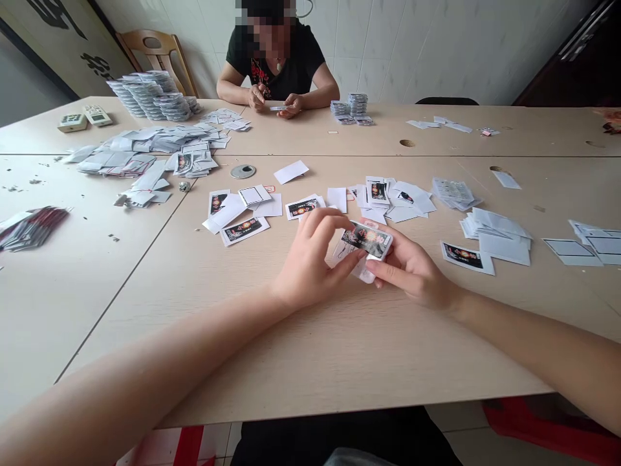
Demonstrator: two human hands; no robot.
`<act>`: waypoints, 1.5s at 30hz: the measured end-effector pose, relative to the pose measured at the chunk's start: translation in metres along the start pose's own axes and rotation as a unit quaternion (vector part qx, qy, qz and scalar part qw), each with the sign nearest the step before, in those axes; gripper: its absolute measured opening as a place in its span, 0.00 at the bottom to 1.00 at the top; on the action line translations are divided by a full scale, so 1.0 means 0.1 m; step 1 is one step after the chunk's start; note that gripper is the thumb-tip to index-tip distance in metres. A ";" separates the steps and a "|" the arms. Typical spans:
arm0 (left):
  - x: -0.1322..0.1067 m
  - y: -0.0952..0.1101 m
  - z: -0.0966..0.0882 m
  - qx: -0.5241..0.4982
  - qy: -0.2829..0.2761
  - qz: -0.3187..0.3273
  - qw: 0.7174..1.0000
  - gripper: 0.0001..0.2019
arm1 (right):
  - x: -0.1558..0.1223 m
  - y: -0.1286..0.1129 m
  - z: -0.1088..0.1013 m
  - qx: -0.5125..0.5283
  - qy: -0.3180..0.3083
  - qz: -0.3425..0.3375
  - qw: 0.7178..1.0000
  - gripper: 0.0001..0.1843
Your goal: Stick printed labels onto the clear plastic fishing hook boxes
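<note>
My left hand (310, 259) and my right hand (412, 268) meet over the middle of the light wooden table (291, 349). Between them they hold a small clear packet with a dark printed card (367, 239) in it. The left fingers curl over the packet's left end, and the right fingers cradle it from below and from the right. Loose printed cards (242, 230) and blank white slips (339, 197) lie just beyond my hands.
A person in a black top (276, 65) sits across the table handling a small packet. Stacks of packets (148, 94) and a spread of slips (145, 152) fill the far left. More paper piles (495, 236) lie right. A round metal disc (242, 171) sits mid-table.
</note>
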State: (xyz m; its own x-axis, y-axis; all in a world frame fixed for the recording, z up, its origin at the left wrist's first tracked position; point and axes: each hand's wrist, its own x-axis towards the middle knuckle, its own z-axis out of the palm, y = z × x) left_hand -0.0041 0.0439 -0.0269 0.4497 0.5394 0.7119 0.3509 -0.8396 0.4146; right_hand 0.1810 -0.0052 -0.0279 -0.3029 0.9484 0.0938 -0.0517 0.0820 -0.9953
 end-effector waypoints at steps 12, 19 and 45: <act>0.02 -0.06 0.03 -0.145 -0.010 -0.131 0.981 0.06 | -0.03 0.10 0.01 -0.015 -0.021 -0.070 0.997 0.31; 0.01 -0.06 0.03 -0.165 0.001 -0.146 0.975 0.05 | -0.05 0.12 0.00 -0.080 -0.019 -0.092 0.992 0.33; 0.01 -0.02 0.04 -0.127 0.012 -0.151 0.980 0.03 | -0.05 0.13 0.02 -0.145 -0.001 -0.072 0.987 0.35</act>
State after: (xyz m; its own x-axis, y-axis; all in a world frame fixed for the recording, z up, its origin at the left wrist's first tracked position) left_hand -0.0007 0.0467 -0.0291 0.3357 0.7670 0.5469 0.2475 -0.6320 0.7344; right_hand 0.1801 -0.0097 -0.0415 -0.3146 0.9200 0.2339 0.1805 0.2999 -0.9367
